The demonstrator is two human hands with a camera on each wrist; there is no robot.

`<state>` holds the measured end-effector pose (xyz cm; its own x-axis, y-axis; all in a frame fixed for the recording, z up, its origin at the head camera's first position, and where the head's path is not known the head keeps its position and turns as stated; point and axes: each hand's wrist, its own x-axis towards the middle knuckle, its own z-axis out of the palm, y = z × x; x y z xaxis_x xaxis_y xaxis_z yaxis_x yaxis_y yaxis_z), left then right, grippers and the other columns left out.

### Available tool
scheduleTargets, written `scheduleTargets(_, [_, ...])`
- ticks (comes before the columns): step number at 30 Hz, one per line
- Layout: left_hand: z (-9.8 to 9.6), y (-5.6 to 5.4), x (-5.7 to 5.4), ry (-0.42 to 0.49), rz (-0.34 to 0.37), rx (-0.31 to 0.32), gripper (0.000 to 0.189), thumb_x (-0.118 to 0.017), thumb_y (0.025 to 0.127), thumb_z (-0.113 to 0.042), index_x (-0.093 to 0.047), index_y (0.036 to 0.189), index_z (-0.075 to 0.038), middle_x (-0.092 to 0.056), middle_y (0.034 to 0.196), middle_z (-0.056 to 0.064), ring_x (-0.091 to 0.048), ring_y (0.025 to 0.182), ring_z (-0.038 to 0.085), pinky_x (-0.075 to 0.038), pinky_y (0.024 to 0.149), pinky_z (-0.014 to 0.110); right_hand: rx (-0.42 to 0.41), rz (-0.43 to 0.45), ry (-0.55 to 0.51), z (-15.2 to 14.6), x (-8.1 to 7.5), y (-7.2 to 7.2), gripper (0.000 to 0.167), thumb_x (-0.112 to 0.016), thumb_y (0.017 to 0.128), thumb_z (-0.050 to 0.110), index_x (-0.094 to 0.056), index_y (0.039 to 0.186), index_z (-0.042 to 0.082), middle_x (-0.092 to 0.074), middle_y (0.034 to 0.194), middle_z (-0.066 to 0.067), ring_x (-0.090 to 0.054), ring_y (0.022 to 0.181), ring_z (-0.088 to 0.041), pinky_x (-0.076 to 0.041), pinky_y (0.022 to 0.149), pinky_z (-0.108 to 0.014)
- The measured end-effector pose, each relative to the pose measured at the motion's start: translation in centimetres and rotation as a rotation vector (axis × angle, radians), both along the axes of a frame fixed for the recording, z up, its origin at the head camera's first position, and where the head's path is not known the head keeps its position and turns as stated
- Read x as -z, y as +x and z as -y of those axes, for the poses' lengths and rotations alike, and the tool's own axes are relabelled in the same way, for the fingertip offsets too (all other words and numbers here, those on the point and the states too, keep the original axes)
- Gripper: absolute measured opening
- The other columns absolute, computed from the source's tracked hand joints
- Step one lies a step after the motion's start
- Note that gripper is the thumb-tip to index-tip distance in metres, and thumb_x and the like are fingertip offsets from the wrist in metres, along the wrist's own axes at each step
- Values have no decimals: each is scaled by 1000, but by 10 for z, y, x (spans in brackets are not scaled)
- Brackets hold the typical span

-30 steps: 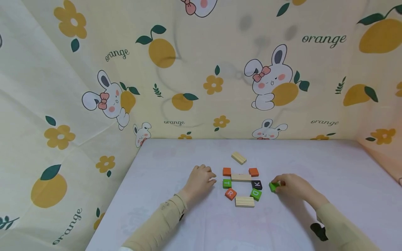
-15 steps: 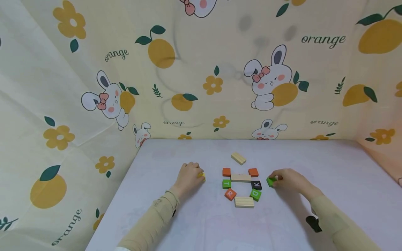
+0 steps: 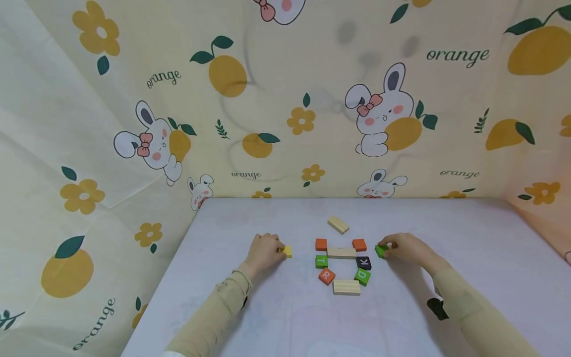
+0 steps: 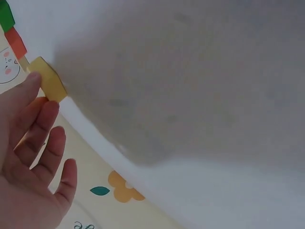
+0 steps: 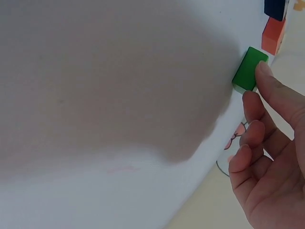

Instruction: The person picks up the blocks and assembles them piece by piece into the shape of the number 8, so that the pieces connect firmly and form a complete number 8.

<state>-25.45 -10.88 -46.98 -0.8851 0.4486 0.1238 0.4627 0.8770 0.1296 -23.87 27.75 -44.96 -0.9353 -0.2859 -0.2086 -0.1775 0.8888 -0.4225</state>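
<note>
My left hand (image 3: pixel 263 254) pinches a yellow block (image 3: pixel 288 252) between thumb and index finger, left of the arrangement of blocks. In the left wrist view, that yellow block (image 4: pixel 51 83) sits at the fingertips while the other fingers are spread loosely. On the opposite side, my right hand (image 3: pixel 411 250) pinches a green block (image 3: pixel 380 251). The right wrist view has this green block (image 5: pixel 249 70) between thumb and index finger, close over the table. Between the hands, orange blocks (image 3: pixel 321 244) stand at the upper corners of the arrangement, with a plain wooden plank (image 3: pixel 341 253) below them.
Lower in the arrangement are a green T block (image 3: pixel 321 262), a black K block (image 3: pixel 363 263), an orange R block (image 3: pixel 327 276) and a green D block (image 3: pixel 363 276). A ridged wooden piece (image 3: pixel 346 287) lies nearest; another ridged piece (image 3: pixel 338 224) lies farther back, before the patterned cloth (image 3: pixel 276 99).
My left hand has moved left and now has the yellow block in its fingers, which was not visible one second ago. My right hand has carried the green block slightly farther back and left.
</note>
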Motion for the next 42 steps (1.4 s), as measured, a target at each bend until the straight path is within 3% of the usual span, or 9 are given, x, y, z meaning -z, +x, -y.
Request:
scheduleTargets(7, [-5, -7, -4, 21, 94, -29, 22, -72, 79, -29, -75, 97, -16, -69, 89, -1, -62, 82, 16, -38, 78, 36, 19, 20, -3, 1, 1, -6, 30, -66, 84, 16, -65, 113, 6, -64, 96, -12, -52, 81, -22, -44, 71, -39])
scheduleTargets(12, [-12, -14, -4, 17, 124, -60, 20, -71, 80, -27, -75, 96, -15, -72, 95, 1, -64, 85, 17, -39, 79, 36, 34, 29, -16, 3, 1, -11, 31, -65, 86, 16, -64, 115, 6, -64, 100, -14, -51, 82, -22, -43, 72, -38])
scheduleTargets(16, [-18, -19, -5, 24, 121, -70, 14, -71, 80, -27, -76, 87, -16, -73, 96, 1, -65, 84, 17, -39, 78, 36, 49, 39, -32, 3, 3, -14, 32, -64, 87, 17, -63, 117, 6, -63, 101, -14, -50, 83, -22, -43, 71, -36])
scheduleTargets(21, [-25, -26, -3, -11, 54, -54, 17, -69, 82, -29, -74, 75, -15, -73, 89, 1, -64, 77, 16, -42, 76, 37, 77, 40, -33, 6, 8, -20, 34, -63, 87, 18, -62, 119, 6, -62, 103, -15, -50, 84, -22, -43, 72, -34])
scheduleTargets(25, [-32, -31, -1, -34, 25, -58, 18, -68, 83, -30, -75, 80, -14, -71, 84, 1, -63, 73, 16, -43, 73, 35, 86, 35, -43, 9, 10, -24, 35, -64, 87, 18, -62, 119, 6, -61, 109, -19, -49, 85, -23, -43, 72, -36])
scheduleTargets(29, [-38, -36, -1, -62, 47, -68, 18, -66, 85, -30, -75, 83, -15, -70, 83, 0, -61, 72, 13, -41, 73, 32, 105, 37, -52, 11, 12, -28, 35, -63, 87, 18, -61, 120, 7, -59, 116, -22, -50, 87, -23, -44, 75, -37])
scheduleTargets(37, [-50, -43, -7, -101, 115, -73, 19, -61, 90, -26, -74, 91, -13, -70, 89, 1, -61, 78, 15, -44, 80, 37, 114, 8, -79, 18, 17, -36, 36, -62, 89, 20, -60, 122, 6, -61, 111, -16, -49, 84, -21, -40, 68, -30])
scheduleTargets(42, [-56, -42, -11, -106, 128, -57, 17, -58, 90, -17, -74, 91, -11, -68, 89, 2, -62, 82, 17, -43, 83, 38, 118, 10, -72, 23, 18, -39, 36, -60, 90, 19, -59, 123, 5, -59, 123, -23, -50, 88, -23, -45, 77, -38])
